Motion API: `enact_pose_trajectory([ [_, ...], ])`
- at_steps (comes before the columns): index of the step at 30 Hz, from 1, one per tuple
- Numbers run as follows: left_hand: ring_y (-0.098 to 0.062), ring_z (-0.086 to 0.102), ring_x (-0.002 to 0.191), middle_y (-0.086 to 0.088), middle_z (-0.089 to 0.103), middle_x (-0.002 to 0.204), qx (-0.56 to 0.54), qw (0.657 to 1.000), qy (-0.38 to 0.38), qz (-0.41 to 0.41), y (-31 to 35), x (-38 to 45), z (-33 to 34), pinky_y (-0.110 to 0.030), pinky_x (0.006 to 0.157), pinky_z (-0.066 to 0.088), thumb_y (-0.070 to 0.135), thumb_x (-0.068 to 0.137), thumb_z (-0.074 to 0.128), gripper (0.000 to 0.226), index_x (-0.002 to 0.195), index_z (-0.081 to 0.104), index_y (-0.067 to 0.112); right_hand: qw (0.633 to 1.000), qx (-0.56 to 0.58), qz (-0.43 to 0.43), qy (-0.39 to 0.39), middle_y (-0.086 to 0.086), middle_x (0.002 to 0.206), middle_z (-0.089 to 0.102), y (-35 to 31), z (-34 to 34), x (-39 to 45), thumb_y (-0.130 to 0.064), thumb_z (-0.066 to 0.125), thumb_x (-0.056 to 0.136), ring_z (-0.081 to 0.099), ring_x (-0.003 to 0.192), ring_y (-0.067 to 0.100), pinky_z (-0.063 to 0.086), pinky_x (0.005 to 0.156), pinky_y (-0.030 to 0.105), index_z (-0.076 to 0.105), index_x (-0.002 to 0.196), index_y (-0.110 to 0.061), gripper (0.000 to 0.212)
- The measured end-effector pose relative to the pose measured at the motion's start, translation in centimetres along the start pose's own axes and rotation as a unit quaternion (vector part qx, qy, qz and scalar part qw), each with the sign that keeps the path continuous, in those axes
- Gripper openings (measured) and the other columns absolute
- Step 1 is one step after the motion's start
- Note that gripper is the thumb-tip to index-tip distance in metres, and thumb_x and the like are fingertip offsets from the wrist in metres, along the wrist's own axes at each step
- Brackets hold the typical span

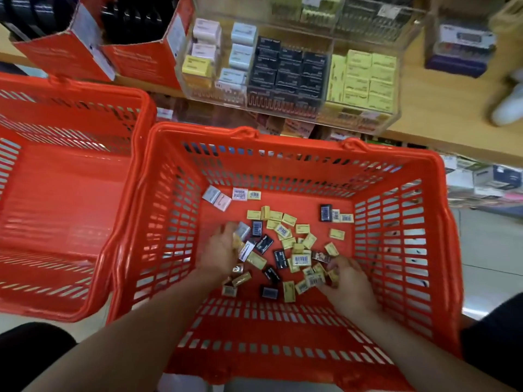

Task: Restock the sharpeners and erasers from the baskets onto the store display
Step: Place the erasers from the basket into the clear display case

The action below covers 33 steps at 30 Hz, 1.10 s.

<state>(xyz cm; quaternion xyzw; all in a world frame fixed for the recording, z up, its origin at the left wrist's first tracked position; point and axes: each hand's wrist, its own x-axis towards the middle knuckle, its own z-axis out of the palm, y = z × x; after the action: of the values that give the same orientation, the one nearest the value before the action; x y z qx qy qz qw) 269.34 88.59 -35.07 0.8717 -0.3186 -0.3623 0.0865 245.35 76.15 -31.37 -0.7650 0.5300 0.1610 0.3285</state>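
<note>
Both my hands reach into a red plastic basket (441, 199) whose floor is strewn with several small erasers (288, 236), yellow, black and white, many showing barcodes. My left hand (219, 250) grips a bunch of erasers, black, silver and yellow ones poking from its fingers. On the right side of the pile, my right hand (346, 281) curls its fingers round a few yellow erasers. Beyond the basket, a clear acrylic display (396, 120) on the wooden shelf holds stacked eraser boxes: pastel at left, black in the middle, yellow at right.
A second red basket (65, 193) stands to the left, nothing visible inside. Red cardboard display boxes (135, 60) sit at back left on the shelf. A purple-boxed item (461, 49) rests at back right, and another person's white shoe (509, 106) shows at far right.
</note>
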Motion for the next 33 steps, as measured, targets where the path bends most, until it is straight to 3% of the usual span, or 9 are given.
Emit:
enact_pose_trajectory([
  [2, -0.031, 0.063, 0.095, -0.011, 0.065, 0.105, -0.041, 0.998, 0.050, 0.000, 0.0, 0.3, -0.3, -0.037, 0.079, 0.051, 0.008, 0.088, 0.063, 0.038, 0.122, 0.052, 0.022, 0.999, -0.001, -0.033, 0.026, -0.004, 0.112, 0.052, -0.3, 0.1, 0.4, -0.030, 0.077, 0.077, 0.060, 0.093, 0.018, 0.050, 0.078, 0.029, 0.057, 0.107, -0.025, 0.036],
  [5, -0.029, 0.065, 0.085, -0.009, 0.068, 0.092, -0.086, 0.994, 0.062, 0.003, 0.1, 0.4, -0.9, -0.031, 0.069, 0.049, 0.007, 0.086, 0.065, 0.032, 0.113, 0.058, 0.022, 0.995, -0.029, -0.088, 0.034, -0.007, 0.123, 0.048, -1.6, 0.5, 1.2, -0.031, 0.074, 0.081, 0.059, 0.102, 0.017, 0.052, 0.080, 0.031, 0.056, 0.117, -0.030, 0.040],
  [9, -0.019, 0.065, 0.089, 0.001, 0.068, 0.098, -0.174, 0.985, 0.014, 0.010, 1.0, 0.5, -1.2, -0.028, 0.072, 0.053, 0.008, 0.084, 0.070, 0.035, 0.110, 0.060, 0.029, 0.990, -0.073, -0.110, 0.038, -0.004, 0.123, 0.049, -2.4, 1.6, 2.4, -0.030, 0.073, 0.081, 0.057, 0.107, 0.019, 0.053, 0.083, 0.033, 0.056, 0.119, -0.028, 0.041],
  [13, -0.017, 0.064, 0.095, -0.001, 0.066, 0.103, -0.186, 0.980, -0.058, 0.035, 2.4, 0.6, -0.8, -0.022, 0.075, 0.051, 0.004, 0.085, 0.069, 0.043, 0.123, 0.058, 0.023, 0.990, -0.078, -0.044, 0.105, 0.004, 0.118, 0.057, -0.8, 2.0, 3.2, -0.023, 0.070, 0.081, 0.053, 0.112, 0.027, 0.048, 0.092, 0.038, 0.058, 0.116, -0.015, 0.038],
  [17, -0.017, 0.060, 0.100, -0.002, 0.059, 0.109, -0.192, 0.978, -0.074, 0.040, 3.2, 0.6, 0.3, -0.012, 0.065, 0.043, 0.005, 0.087, 0.068, 0.042, 0.123, 0.058, 0.024, 0.985, -0.155, -0.048, 0.061, 0.000, 0.124, 0.057, 1.3, 1.3, 3.8, -0.025, 0.071, 0.083, 0.051, 0.116, 0.024, 0.045, 0.097, 0.034, 0.052, 0.126, -0.021, 0.047],
  [21, -0.011, 0.056, 0.087, 0.008, 0.054, 0.096, -0.206, 0.975, -0.072, 0.038, 3.2, 0.3, 0.4, -0.007, 0.057, 0.041, 0.003, 0.091, 0.061, 0.035, 0.122, 0.060, 0.020, 0.995, -0.071, -0.041, 0.048, 0.004, 0.112, 0.059, 1.4, 1.3, 4.1, -0.015, 0.074, 0.080, 0.057, 0.103, 0.025, 0.049, 0.089, 0.035, 0.065, 0.108, -0.016, 0.030],
  [25, -0.013, 0.057, 0.077, -0.003, 0.061, 0.105, -0.262, 0.962, -0.073, 0.000, 2.9, 0.5, -0.4, -0.015, 0.058, 0.047, 0.001, 0.094, 0.055, 0.032, 0.120, 0.059, 0.019, 0.993, 0.107, -0.008, 0.045, 0.001, 0.088, 0.064, 1.0, -0.2, 4.2, -0.009, 0.075, 0.080, 0.061, 0.081, 0.015, 0.045, 0.073, 0.022, 0.072, 0.094, -0.010, 0.014],
  [29, -0.023, 0.065, 0.095, -0.009, 0.059, 0.119, -0.456, 0.876, -0.083, -0.135, 3.2, 0.1, -1.5, -0.033, 0.085, 0.056, -0.005, 0.091, 0.052, 0.033, 0.109, 0.064, 0.020, 0.923, 0.369, 0.111, 0.020, -0.003, 0.098, 0.067, -0.3, -2.4, 3.6, -0.019, 0.073, 0.085, 0.061, 0.098, 0.013, 0.045, 0.089, 0.025, 0.068, 0.098, -0.016, 0.014],
  [33, -0.024, 0.060, 0.109, -0.008, 0.062, 0.119, -0.518, 0.833, -0.098, -0.169, 3.1, -0.7, -2.8, -0.034, 0.091, 0.051, 0.007, 0.095, 0.055, 0.018, 0.107, 0.065, 0.016, 0.765, 0.612, 0.202, 0.023, 0.010, 0.110, 0.069, -1.6, -4.1, 3.8, -0.016, 0.063, 0.092, 0.067, 0.102, 0.023, 0.051, 0.095, 0.039, 0.063, 0.110, -0.007, 0.021],
])
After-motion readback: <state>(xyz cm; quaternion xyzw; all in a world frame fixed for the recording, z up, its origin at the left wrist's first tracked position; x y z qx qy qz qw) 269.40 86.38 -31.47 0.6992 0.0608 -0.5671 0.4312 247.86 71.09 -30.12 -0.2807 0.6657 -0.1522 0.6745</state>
